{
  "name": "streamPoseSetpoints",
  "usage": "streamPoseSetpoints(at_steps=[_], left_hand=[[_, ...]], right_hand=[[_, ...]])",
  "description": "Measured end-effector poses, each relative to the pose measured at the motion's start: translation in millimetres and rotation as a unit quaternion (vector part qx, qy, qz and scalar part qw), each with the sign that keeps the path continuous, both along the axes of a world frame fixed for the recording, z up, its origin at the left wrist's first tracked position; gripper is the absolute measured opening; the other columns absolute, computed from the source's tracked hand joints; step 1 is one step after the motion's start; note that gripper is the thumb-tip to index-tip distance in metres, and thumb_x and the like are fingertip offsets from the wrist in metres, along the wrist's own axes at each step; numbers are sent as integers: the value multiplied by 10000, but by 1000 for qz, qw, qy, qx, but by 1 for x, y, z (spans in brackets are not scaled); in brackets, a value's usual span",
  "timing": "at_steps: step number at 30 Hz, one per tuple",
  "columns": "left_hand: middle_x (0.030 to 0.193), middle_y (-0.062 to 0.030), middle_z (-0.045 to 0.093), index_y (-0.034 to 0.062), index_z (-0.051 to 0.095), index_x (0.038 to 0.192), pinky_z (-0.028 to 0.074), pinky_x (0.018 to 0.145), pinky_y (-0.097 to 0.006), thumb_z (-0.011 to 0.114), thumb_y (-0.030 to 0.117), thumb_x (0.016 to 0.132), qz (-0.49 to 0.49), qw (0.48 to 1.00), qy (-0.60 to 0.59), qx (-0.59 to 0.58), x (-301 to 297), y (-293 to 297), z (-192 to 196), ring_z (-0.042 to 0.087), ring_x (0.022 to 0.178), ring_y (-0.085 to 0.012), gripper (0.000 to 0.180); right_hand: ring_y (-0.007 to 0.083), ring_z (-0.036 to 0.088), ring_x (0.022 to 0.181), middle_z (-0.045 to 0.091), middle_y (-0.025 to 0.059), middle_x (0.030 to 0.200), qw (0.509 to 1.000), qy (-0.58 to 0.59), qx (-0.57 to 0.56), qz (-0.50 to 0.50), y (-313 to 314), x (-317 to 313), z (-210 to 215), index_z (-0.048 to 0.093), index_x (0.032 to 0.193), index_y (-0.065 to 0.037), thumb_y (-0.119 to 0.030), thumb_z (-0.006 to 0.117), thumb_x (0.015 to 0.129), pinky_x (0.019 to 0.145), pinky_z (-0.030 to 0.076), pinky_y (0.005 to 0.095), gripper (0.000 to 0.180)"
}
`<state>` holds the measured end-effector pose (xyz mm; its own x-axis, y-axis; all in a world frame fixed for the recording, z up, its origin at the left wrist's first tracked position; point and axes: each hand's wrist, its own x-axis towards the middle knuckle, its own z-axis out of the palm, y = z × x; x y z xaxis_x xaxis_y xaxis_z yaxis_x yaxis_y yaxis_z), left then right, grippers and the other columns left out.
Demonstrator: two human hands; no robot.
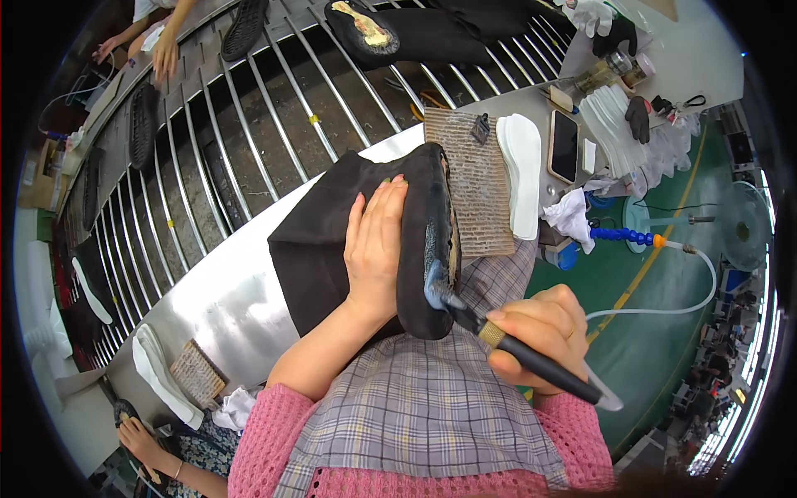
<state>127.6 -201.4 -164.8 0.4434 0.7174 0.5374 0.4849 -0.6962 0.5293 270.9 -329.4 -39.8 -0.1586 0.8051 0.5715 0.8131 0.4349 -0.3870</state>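
1. Landmark: the black boot (413,249), positioned in front of the person's apron (415,407), with its sole side facing right and its fabric shaft spread leftward over the metal bench (224,290).
2. Left grip (374,249): laid on the boot's fabric, just left of the sole edge. The fingers are straight and close together. The thumb is hidden, so it cannot be told whether the grip clamps the boot.
3. Right grip (544,336): clamped on the handle of a brush (531,361), to the right of the boot's near end. The grip itself is apart from the boot; the bristles touch the boot's sole edge at a wet, bluish patch.
4. Containers: two jars stand beyond the boot, to its far right. The clear jar (591,79) has yellowish contents; the contents of the pale-topped jar (639,70) cannot be made out. A blue vessel (567,256) is to the right of the boot, partly covered by a white cloth (569,217); its interior is hidden.
5. Adjacent items: a ribbed board (469,191) is just right of the boot, with white insoles (521,174) along the board's right edge.
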Motion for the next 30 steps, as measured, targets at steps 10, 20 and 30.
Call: streamPoseSetpoints(at_steps=[10,20,30], left_hand=[[1258,-194,580,-60,478,1273,369,1040,-495,580,-48,713,-17,1000,-21,13,10,-4,8,559,1190,-343,569],[1257,-199,577,-62,482,1275,365,1044,-481,636,98,762,-16,1000,-18,-6,9,0,11,562,1183,-335,559],[1251,-185,579,-33,448,1314,374,1029,-499,645,124,789,-39,999,19,-15,11,15,18,559,1178,-335,583]], right_hand=[[218,568,686,651,66,784,989,89,-108,-37,38,27,30,653,855,-33,-106,748,783,627,435,312,140],[230,571,678,634,65,761,973,97,-202,55,39,30,51,663,854,-46,-105,780,710,620,445,317,195],[180,521,651,636,43,719,992,79,-97,-2,53,26,51,674,814,-27,-300,765,750,637,390,308,295]])
